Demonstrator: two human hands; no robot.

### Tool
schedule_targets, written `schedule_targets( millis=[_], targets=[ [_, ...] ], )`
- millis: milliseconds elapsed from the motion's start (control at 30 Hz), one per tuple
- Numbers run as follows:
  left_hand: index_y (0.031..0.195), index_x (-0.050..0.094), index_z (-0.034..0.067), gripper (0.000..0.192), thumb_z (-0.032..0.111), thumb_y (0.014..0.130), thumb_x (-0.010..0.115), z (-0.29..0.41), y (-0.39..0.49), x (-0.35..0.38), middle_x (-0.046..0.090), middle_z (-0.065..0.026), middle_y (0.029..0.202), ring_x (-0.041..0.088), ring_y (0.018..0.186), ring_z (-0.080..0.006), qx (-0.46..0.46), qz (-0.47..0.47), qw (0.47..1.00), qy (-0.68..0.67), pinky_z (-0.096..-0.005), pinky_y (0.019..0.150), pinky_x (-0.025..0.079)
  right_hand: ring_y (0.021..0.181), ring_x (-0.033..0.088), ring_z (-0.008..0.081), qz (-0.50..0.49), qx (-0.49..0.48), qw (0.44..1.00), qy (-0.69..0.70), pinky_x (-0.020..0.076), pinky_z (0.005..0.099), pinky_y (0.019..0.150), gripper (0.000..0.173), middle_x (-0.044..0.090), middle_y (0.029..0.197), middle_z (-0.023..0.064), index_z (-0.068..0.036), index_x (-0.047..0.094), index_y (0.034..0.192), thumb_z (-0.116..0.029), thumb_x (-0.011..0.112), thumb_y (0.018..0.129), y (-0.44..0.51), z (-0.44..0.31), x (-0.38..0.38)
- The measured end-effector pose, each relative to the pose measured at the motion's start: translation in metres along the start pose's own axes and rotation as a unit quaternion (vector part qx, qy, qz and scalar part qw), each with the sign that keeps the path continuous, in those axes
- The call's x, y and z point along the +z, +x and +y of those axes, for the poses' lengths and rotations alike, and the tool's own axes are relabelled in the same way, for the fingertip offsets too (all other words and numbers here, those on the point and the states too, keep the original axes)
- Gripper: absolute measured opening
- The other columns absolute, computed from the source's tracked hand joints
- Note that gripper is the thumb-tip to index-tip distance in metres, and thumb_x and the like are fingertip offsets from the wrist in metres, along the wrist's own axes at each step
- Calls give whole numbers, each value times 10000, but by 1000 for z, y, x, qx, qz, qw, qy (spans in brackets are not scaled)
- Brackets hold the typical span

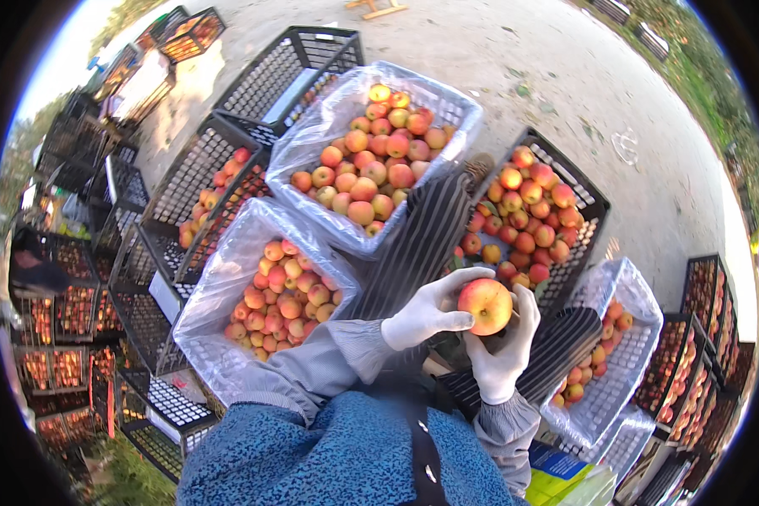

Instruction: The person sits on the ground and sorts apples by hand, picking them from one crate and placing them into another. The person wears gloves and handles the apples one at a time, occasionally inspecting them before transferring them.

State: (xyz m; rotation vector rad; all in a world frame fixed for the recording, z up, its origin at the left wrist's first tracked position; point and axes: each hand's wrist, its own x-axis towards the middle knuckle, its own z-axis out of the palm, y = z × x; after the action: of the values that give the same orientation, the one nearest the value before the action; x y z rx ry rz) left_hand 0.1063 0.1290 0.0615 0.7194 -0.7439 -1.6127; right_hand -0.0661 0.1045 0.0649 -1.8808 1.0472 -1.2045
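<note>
A red and yellow apple (484, 307) is held up between my two white-gloved hands. My left hand (427, 313) grips it from the left, with the thumb across its lower side. Around its right side curl the fingers of my right hand (505, 348); whether they hold a second apple behind it is hidden. Just beyond, between my legs, stands a black plastic crate (598, 193) with many apples. Plastic-lined crates hold more apples: one ahead (468, 114), one at my left (196, 316) and one at my right (645, 329), which is only partly filled.
A partly filled black crate (164, 196) and another black crate (259, 69) stand at the left. Stacked crates of apples (670, 373) are at the far right, with more stacks at the far left. A yellow-green bag (560, 484) lies by my right side. Leaves are scattered on the concrete (544, 69).
</note>
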Motion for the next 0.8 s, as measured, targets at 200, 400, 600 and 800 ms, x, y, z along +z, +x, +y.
schedule_targets(
  millis=[200,400,600,800],
  targets=[
    [1459,419,101,644,172,865,659,47,-59,-77,525,-94,1345,564,1212,-226,177,122,951,-221,-359,978,505,1211,532,249,-56,132,985,92,452,326,961,640,481,1431,135,45,454,1424,90,611,806,-10,18,17],
    [1413,458,130,518,246,935,620,94,-204,-203,550,-95,1319,599,1139,-273,391,404,815,-139,-483,856,554,1146,592,238,-71,272,956,89,468,354,982,455,621,1297,135,56,570,1334,-101,636,912,-19,46,25],
    [1287,547,69,441,261,917,690,128,-412,-355,597,-118,1205,642,1031,-266,388,784,476,96,-386,761,580,1137,616,254,-84,269,959,17,472,345,1007,416,652,1284,170,76,639,1242,-131,702,887,-24,25,35],
    [1198,683,129,569,328,671,762,83,-565,-486,699,-245,1083,675,1044,-394,-82,840,309,437,-438,944,533,1030,629,184,-106,234,966,-12,501,305,918,360,664,1165,94,47,617,1261,6,600,904,-21,50,37]
  ],
)
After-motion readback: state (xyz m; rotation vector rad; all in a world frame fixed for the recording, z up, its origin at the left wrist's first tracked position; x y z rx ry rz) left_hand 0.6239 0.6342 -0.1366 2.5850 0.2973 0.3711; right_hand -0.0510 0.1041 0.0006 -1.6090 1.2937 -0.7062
